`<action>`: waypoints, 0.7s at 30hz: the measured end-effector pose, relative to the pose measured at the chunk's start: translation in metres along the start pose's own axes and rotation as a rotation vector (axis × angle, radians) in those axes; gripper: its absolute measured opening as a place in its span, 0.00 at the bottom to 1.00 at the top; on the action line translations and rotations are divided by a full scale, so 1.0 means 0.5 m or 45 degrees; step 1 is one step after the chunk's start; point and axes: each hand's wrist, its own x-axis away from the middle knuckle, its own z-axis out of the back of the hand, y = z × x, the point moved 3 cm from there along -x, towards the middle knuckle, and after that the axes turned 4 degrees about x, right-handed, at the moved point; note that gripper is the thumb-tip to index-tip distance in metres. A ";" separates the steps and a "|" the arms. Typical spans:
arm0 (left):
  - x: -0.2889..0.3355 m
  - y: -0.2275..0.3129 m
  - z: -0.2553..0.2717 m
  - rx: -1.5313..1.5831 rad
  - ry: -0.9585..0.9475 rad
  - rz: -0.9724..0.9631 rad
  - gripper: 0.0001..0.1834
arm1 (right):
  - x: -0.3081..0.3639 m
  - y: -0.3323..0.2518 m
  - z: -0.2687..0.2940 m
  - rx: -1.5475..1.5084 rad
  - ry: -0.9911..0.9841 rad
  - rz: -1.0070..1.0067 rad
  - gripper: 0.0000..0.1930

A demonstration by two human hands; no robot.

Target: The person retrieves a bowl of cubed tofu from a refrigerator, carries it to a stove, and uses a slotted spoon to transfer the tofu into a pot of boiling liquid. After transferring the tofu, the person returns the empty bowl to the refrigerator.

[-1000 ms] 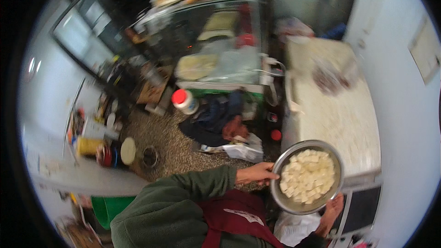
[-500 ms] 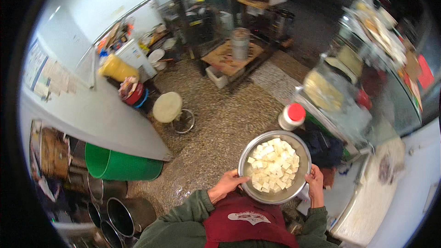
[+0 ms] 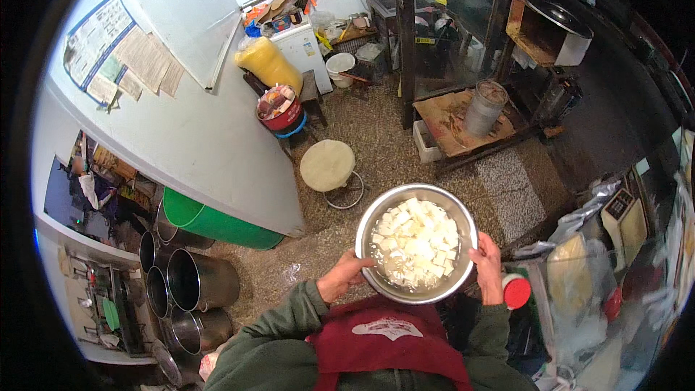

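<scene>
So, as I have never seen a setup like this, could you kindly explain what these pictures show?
Certainly. There is no machine here, only a person using two bare hands. Every picture comes from the left one of two wide cameras worn on the head, looking down, so straight edges bend near the rim. The green sleeves are the wearer's own, above a dark red apron.

The left hand and right hand hold a metal bowl by opposite sides. In it lie many pale cubes; I cannot tell what food they are.

On the speckled floor ahead is a round stool. To the left are a green tub and several metal pots.
</scene>
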 end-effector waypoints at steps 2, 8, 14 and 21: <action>-0.036 0.049 -0.018 0.005 -0.024 0.070 0.14 | -0.093 -0.029 0.003 -0.008 -0.103 0.005 0.25; -0.129 0.191 -0.072 -0.029 -0.041 0.298 0.13 | -0.297 -0.150 0.007 -0.016 -0.173 0.038 0.23; -0.259 0.296 -0.105 -0.035 0.018 0.429 0.06 | -0.480 -0.244 0.017 0.100 -0.243 0.066 0.21; -0.477 0.435 -0.070 0.078 -0.077 0.436 0.07 | -0.759 -0.312 -0.019 0.153 -0.321 0.079 0.20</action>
